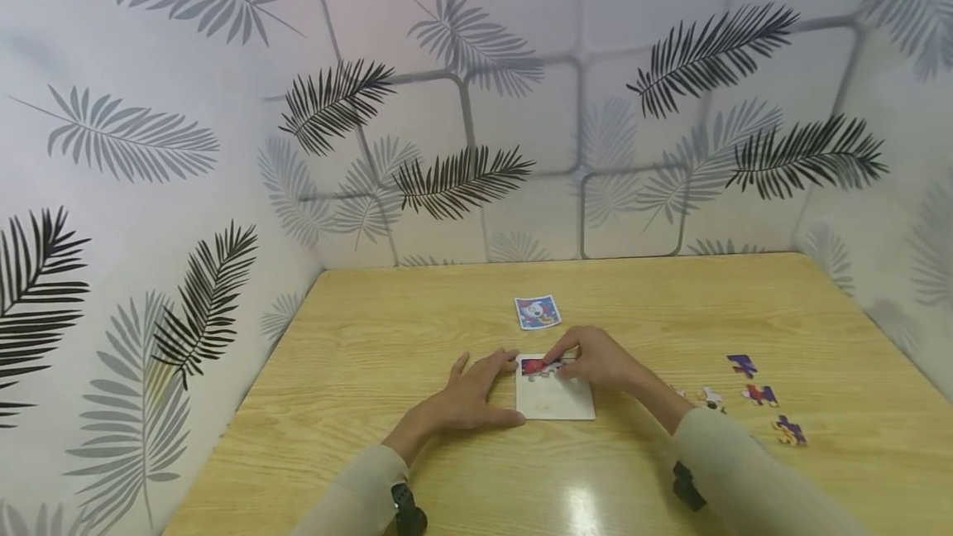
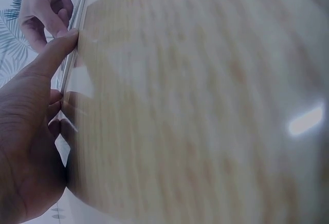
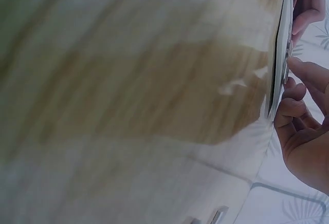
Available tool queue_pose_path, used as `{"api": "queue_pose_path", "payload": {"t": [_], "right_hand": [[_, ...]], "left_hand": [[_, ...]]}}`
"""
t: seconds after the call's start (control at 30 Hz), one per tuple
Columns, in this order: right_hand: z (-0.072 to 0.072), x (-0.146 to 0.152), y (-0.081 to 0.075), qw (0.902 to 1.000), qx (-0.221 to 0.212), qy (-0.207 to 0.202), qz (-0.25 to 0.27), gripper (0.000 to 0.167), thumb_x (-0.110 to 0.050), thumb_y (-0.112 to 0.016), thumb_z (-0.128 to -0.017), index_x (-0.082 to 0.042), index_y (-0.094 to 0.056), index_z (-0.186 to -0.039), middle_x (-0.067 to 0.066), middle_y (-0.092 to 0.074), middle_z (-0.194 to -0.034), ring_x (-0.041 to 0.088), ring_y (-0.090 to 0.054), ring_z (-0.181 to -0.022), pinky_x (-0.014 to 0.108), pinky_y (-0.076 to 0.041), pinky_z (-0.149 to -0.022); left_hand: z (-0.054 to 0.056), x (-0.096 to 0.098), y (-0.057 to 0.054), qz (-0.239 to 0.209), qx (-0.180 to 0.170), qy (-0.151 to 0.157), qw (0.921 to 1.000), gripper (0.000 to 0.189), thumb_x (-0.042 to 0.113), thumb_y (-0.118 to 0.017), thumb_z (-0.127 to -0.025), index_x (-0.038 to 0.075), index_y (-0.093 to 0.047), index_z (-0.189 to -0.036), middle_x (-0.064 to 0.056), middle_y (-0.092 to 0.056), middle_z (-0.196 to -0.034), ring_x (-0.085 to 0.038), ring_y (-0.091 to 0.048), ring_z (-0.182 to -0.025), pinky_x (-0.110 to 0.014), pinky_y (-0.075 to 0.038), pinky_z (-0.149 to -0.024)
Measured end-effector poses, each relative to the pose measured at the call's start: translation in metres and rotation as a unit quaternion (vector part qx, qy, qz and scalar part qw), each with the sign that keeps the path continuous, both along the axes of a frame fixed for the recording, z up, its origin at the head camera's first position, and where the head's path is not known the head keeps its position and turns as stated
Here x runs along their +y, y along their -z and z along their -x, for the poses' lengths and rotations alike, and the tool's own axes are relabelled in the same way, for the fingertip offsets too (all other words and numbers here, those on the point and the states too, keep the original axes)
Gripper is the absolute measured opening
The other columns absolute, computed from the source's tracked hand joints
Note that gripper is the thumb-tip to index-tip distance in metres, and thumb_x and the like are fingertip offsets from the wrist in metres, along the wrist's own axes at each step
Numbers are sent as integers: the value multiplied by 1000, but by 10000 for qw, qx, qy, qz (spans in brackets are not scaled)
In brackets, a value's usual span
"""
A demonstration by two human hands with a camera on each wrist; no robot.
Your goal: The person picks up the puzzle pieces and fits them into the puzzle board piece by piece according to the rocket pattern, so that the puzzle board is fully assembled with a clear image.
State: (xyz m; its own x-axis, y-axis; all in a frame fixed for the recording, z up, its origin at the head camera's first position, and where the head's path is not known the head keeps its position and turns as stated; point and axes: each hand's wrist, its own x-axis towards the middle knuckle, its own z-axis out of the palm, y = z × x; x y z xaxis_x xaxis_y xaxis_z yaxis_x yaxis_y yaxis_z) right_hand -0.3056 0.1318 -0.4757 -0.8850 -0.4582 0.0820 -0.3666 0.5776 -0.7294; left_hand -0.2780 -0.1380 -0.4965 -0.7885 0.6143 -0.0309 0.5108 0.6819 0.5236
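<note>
A square white puzzle board (image 1: 554, 405) lies on the table, with red and blue jigsaw pieces (image 1: 533, 366) fitted along its far edge. My left hand (image 1: 476, 395) rests flat-ish at the board's left side, its fingers extended and the thumb at the near left corner. Over the far right part of the board, my right hand (image 1: 601, 361) pinches a small puzzle piece (image 1: 554, 369) between thumb and fingers, close against the board; the fingers hide much of it. In the right wrist view, the right hand's fingertips (image 3: 294, 64) meet the board's edge-on surface.
A square picture card (image 1: 538, 313) lies just beyond the board. Several loose puzzle pieces (image 1: 759, 394) are scattered on the right of the wooden table (image 1: 417, 304), some partly behind my right forearm. A leaf-patterned wall (image 1: 521, 131) rises behind the table.
</note>
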Motion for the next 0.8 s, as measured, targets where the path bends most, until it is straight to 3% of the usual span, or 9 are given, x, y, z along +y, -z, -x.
{"api": "queue_pose_path", "payload": {"t": [0.3,0.6,0.8], "right_hand": [[-3,-6,0,9992,265,90,-283,21,0,-77,-81,-13,-80,-96,4,-70,-104,24,-62,-101,36,-48,-83],[-5,-9,-1,9975,634,35,-312,22,7,-75,-76,-8,-78,-92,6,-71,-99,26,-65,-100,47,-52,-90],[-4,-9,-2,9978,524,75,-389,20,5,-76,-77,-9,-79,-92,6,-69,-98,25,-64,-96,39,-51,-84]], "left_hand": [[-1,1,-1,50,-23,-47,10000,99,65,-67,-83,23,-19,-159,5,-46,-155,-18,-15,-156,-60,4,-123],[0,2,1,67,-1,-51,10000,98,66,-66,-84,23,-20,-159,6,-42,-157,-19,-14,-156,-60,4,-123],[-1,2,-1,90,-22,-44,9999,98,66,-65,-84,23,-20,-159,6,-42,-158,-18,-14,-156,-60,4,-123]]}}
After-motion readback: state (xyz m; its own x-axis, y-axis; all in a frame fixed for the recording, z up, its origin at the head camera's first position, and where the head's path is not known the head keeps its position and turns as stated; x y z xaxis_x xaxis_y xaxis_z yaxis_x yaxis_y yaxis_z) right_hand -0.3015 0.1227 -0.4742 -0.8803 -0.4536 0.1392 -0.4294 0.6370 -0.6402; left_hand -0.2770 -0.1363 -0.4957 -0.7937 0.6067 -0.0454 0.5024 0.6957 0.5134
